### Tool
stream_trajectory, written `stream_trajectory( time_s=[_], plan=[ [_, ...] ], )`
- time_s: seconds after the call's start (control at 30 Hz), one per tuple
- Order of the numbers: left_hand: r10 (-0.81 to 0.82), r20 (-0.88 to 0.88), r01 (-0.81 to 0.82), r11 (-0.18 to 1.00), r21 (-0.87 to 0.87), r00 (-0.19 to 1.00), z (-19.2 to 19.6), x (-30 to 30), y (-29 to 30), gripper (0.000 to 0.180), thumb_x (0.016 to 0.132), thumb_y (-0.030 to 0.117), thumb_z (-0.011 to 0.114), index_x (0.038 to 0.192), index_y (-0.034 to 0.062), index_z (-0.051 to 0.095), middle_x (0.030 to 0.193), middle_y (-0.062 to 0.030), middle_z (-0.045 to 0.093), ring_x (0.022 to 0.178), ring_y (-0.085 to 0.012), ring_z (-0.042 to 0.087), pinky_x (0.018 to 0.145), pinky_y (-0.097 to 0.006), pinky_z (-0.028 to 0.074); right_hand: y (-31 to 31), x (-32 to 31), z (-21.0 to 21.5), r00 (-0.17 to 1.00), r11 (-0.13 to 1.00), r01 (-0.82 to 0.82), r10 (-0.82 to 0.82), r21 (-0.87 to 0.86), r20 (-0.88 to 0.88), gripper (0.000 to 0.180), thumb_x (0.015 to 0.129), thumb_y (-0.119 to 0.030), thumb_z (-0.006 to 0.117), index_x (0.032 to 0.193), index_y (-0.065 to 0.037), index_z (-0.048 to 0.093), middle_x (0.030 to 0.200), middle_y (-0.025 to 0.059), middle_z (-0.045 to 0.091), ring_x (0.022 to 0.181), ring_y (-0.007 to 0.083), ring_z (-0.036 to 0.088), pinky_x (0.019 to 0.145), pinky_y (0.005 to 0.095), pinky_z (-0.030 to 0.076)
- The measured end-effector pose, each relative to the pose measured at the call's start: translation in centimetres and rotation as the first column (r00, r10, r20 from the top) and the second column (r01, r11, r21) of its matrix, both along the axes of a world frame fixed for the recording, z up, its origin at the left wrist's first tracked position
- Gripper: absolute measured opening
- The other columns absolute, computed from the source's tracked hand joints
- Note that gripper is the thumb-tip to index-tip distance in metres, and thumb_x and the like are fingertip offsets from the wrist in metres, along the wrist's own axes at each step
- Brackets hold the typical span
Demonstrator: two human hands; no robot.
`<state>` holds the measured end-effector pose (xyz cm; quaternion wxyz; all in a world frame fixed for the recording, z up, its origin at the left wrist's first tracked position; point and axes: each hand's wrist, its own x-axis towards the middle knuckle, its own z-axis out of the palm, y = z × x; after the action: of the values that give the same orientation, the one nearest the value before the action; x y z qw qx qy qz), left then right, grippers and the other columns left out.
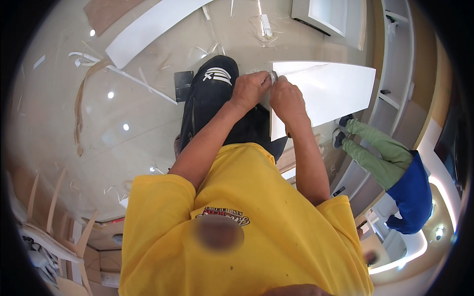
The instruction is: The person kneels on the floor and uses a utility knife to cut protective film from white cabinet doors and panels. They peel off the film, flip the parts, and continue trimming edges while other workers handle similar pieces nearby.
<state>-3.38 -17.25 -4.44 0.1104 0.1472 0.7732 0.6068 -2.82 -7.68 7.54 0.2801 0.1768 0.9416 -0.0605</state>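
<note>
A white board (328,93) stretches off to the right from in front of my knees, its left edge close by my hands. At the upper left corner of that edge, a small silvery piece (273,76) sits between my hands; its kind is too small to tell. My left hand (251,90) is closed, with thumb and fingers pinched on the silvery piece. Right against it, my right hand (288,97) is also closed, its fingertips at the same piece and the board's edge. The fingers' undersides are hidden.
A long white panel (150,30) lies on the glossy tiled floor (133,143) at far left, among thin strips and scraps. A white cabinet box (328,17) stands far right. Beside shelving (397,59) at right is a person in a blue top (412,195). Wooden frames (54,237) stand lower left.
</note>
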Motion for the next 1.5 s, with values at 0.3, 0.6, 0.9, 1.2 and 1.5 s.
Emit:
stream_trajectory(
  time_s=[0.3,0.6,0.9,1.2,1.5],
  plan=[
    [0.003,0.11,-0.012,0.997,0.079,0.994,-0.2,2.0,-0.2,0.011,0.088,0.011,0.067,0.083,0.0016,0.067,0.078,-0.0227,0.064,0.074,-0.0422,0.065,0.06,-0.043,0.051,0.3,0.0,-0.6,0.998,1.0,0.014,-0.013,-0.02,0.056,0.024,0.092,-0.016,0.055,0.099,0.006,0.06,0.089,0.0292,0.071,0.092,0.0464,0.07,0.082,0.0515,0.056],
    [-0.018,0.175,0.002,0.996,0.094,0.984,0.0,1.9,-0.4,0.009,0.088,0.01,0.067,0.088,0.0012,0.069,0.078,-0.0246,0.062,0.073,-0.043,0.065,0.059,-0.042,0.05,0.2,1.5,-0.3,1.0,1.0,0.022,-0.022,0.003,0.006,0.021,0.092,-0.015,0.055,0.097,0.005,0.06,0.088,0.0303,0.07,0.088,0.0479,0.07,0.078,0.0529,0.056],
    [-0.057,0.221,0.033,0.993,0.109,0.974,-0.4,3.4,-0.6,0.013,0.089,0.012,0.067,0.091,0.0003,0.072,0.076,-0.0231,0.066,0.071,-0.0384,0.07,0.063,-0.042,0.052,0.5,1.5,-0.9,1.0,1.0,-0.017,0.017,-0.024,-0.001,0.021,0.092,-0.016,0.056,0.096,0.005,0.059,0.09,0.0306,0.07,0.091,0.0475,0.069,0.08,0.052,0.056],
    [-0.043,0.232,0.017,0.994,0.111,0.972,-0.4,3.8,-0.5,0.016,0.09,0.015,0.067,0.09,-0.0001,0.071,0.079,-0.0254,0.064,0.076,-0.0428,0.067,0.064,-0.043,0.052,0.3,2.4,-0.9,1.0,1.0,0.015,-0.015,-0.015,0.011,0.021,0.093,-0.017,0.056,0.093,0.004,0.058,0.089,0.0299,0.07,0.089,0.0492,0.068,0.081,0.0545,0.054],
    [-0.087,0.229,0.086,0.996,0.014,0.969,-1.1,4.6,-0.8,0.02,0.091,0.017,0.065,0.085,-0.0015,0.069,0.08,-0.0261,0.064,0.078,-0.043,0.067,0.065,-0.043,0.052,0.3,3.7,0.2,1.0,1.0,-0.014,0.014,-0.012,0.005,0.019,0.092,-0.015,0.056,0.095,0.004,0.058,0.086,0.0299,0.07,0.086,0.0486,0.069,0.079,0.0536,0.055]
  ],
)
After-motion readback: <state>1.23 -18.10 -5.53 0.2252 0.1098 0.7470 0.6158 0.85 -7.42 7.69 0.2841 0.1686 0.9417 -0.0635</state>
